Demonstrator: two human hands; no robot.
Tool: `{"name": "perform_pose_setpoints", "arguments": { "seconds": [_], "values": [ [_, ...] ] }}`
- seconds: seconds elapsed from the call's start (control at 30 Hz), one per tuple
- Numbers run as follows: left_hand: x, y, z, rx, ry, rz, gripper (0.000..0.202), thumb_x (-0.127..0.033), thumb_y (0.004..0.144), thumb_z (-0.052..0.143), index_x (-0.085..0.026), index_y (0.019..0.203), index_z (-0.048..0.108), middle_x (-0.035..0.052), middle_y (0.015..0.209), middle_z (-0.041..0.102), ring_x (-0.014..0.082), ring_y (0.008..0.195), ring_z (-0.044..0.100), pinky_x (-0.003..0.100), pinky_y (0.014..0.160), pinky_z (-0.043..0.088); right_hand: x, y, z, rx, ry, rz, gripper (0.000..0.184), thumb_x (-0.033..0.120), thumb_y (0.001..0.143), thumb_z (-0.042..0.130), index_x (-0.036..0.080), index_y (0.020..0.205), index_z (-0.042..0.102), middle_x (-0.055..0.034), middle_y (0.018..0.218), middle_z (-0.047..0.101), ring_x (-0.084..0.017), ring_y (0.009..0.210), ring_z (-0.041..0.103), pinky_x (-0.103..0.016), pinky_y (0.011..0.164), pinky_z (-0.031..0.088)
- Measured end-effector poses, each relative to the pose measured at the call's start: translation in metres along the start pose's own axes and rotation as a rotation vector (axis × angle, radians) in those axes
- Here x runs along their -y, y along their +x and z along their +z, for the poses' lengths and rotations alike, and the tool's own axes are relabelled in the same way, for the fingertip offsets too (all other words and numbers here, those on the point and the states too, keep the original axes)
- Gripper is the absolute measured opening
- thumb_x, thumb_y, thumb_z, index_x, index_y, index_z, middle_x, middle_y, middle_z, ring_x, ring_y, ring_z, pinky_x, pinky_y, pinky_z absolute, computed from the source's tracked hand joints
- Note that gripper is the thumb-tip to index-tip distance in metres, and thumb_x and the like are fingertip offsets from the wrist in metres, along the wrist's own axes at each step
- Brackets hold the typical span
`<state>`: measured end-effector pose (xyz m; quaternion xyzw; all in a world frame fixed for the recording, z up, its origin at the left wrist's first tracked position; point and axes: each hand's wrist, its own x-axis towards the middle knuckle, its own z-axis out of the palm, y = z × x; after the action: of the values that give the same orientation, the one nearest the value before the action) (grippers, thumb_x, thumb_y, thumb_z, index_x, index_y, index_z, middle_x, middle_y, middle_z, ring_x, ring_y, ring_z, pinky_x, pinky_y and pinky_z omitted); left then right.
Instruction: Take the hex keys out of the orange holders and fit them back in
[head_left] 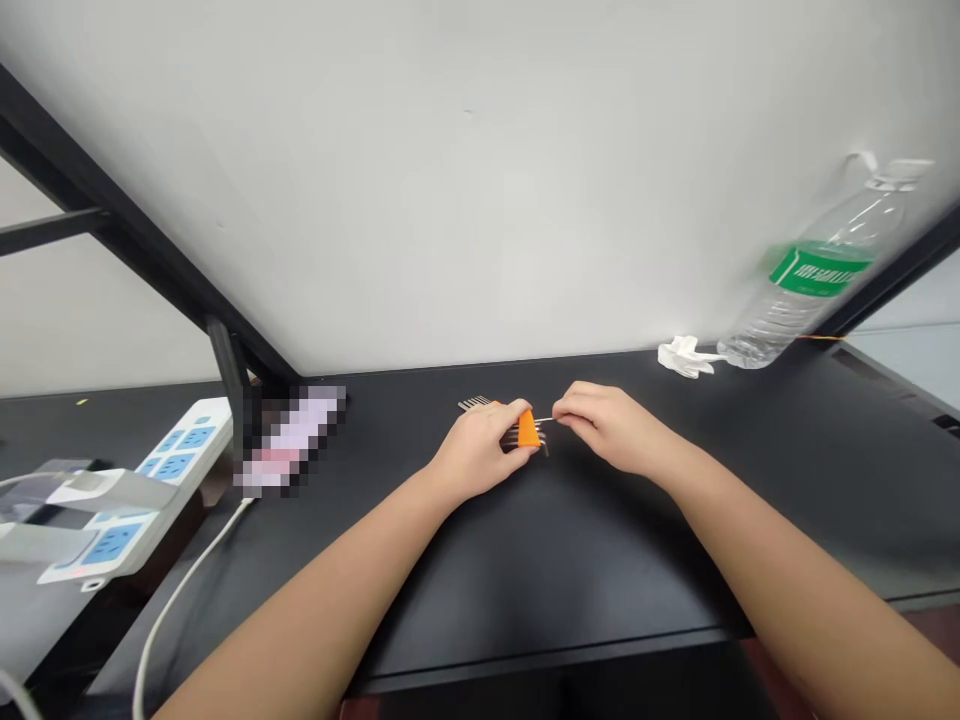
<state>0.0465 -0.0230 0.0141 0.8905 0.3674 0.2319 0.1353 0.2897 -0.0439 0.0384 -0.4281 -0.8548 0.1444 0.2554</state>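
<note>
My left hand point(480, 450) is closed around an orange holder point(529, 428) that carries several thin metal hex keys point(474, 403); their long ends stick out to the left past my fingers. My right hand point(607, 425) is just right of the holder, with fingertips pinched on the short end of one metal key poking out of it. Both hands rest low over the black table point(525, 560), near its middle.
A clear plastic water bottle point(814, 270) with a green label stands at the back right by the white wall, beside a crumpled white tissue point(684, 355). At the left lie a white power strip point(142, 490) with its cable, a blurred-out object point(289, 440) and a black frame post.
</note>
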Motion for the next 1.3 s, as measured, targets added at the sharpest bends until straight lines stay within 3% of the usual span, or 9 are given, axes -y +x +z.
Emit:
{"name": "perform_pose_setpoints", "arguments": {
  "seconds": [0.27, 0.6, 0.77, 0.93, 1.03, 1.13, 1.23, 1.3],
  "values": [
    [0.000, 0.000, 0.000, 0.010, 0.120, 0.055, 0.029, -0.038, 0.092, 0.063, -0.023, 0.116, 0.056, 0.0000, 0.083, 0.066, 0.0195, 0.077, 0.061, 0.035, 0.079, 0.045, -0.002, -0.002, 0.004, 0.023, -0.060, -0.018, 0.026, 0.014, 0.101, 0.047, 0.021, 0.099, 0.072, -0.0065, 0.099, 0.065, -0.017, 0.082, 0.062, -0.032, 0.074, 0.050],
    [-0.005, -0.001, -0.003, 0.003, 0.060, 0.062, 0.024, -0.035, 0.091, 0.066, -0.023, 0.109, 0.056, 0.0002, 0.087, 0.066, 0.0189, 0.081, 0.063, 0.034, 0.080, 0.046, 0.007, -0.001, 0.011, 0.012, 0.023, -0.055, 0.025, 0.015, 0.101, 0.048, 0.022, 0.100, 0.072, -0.0070, 0.100, 0.065, -0.017, 0.083, 0.062, -0.033, 0.076, 0.052],
    [-0.007, -0.002, -0.003, -0.005, 0.044, 0.118, 0.017, -0.033, 0.090, 0.066, -0.022, 0.100, 0.057, 0.0010, 0.086, 0.065, 0.0193, 0.083, 0.060, 0.036, 0.084, 0.044, 0.014, 0.003, 0.017, -0.046, 0.263, -0.062, 0.023, 0.013, 0.098, 0.050, 0.023, 0.100, 0.071, -0.0049, 0.099, 0.066, -0.017, 0.088, 0.062, -0.032, 0.080, 0.052],
    [-0.005, -0.003, -0.002, -0.096, -0.008, 0.153, 0.029, -0.033, 0.090, 0.066, -0.023, 0.116, 0.057, 0.0015, 0.085, 0.066, 0.0195, 0.084, 0.060, 0.037, 0.087, 0.045, 0.006, 0.006, 0.022, -0.049, 0.751, 0.244, 0.007, 0.026, 0.092, 0.066, 0.020, 0.092, 0.069, -0.0023, 0.090, 0.066, -0.015, 0.077, 0.061, -0.030, 0.071, 0.051],
    [-0.005, -0.003, -0.001, -0.100, -0.013, 0.177, 0.028, -0.033, 0.090, 0.066, -0.023, 0.115, 0.058, 0.0007, 0.083, 0.064, 0.0186, 0.081, 0.059, 0.035, 0.084, 0.046, 0.002, 0.007, 0.027, 0.008, 0.947, 0.352, 0.019, 0.035, 0.087, 0.074, 0.019, 0.091, 0.066, 0.0004, 0.080, 0.064, -0.012, 0.065, 0.056, -0.027, 0.063, 0.049],
    [-0.004, -0.003, 0.001, -0.089, -0.011, 0.167, 0.026, -0.034, 0.092, 0.065, -0.023, 0.114, 0.057, 0.0001, 0.082, 0.064, 0.0175, 0.077, 0.060, 0.033, 0.081, 0.047, 0.002, 0.008, 0.026, -0.012, 0.816, 0.350, 0.021, 0.040, 0.088, 0.072, 0.019, 0.089, 0.066, -0.0007, 0.080, 0.066, -0.013, 0.066, 0.058, -0.028, 0.064, 0.049],
    [0.000, -0.004, 0.003, -0.103, -0.028, 0.112, 0.031, -0.034, 0.093, 0.065, -0.024, 0.121, 0.054, 0.0004, 0.091, 0.068, 0.0168, 0.081, 0.063, 0.031, 0.082, 0.049, -0.004, 0.008, 0.014, -0.077, 0.360, 0.235, 0.015, 0.033, 0.094, 0.064, 0.020, 0.087, 0.070, -0.0034, 0.089, 0.069, -0.016, 0.077, 0.062, -0.031, 0.072, 0.049],
    [0.002, -0.004, 0.004, -0.112, -0.048, 0.064, 0.037, -0.034, 0.092, 0.066, -0.025, 0.126, 0.053, 0.0005, 0.098, 0.070, 0.0166, 0.085, 0.066, 0.030, 0.082, 0.051, -0.012, 0.005, 0.005, -0.047, 0.063, 0.201, 0.013, 0.027, 0.095, 0.062, 0.021, 0.088, 0.071, -0.0038, 0.092, 0.069, -0.017, 0.082, 0.062, -0.033, 0.076, 0.047]
  ]
}}
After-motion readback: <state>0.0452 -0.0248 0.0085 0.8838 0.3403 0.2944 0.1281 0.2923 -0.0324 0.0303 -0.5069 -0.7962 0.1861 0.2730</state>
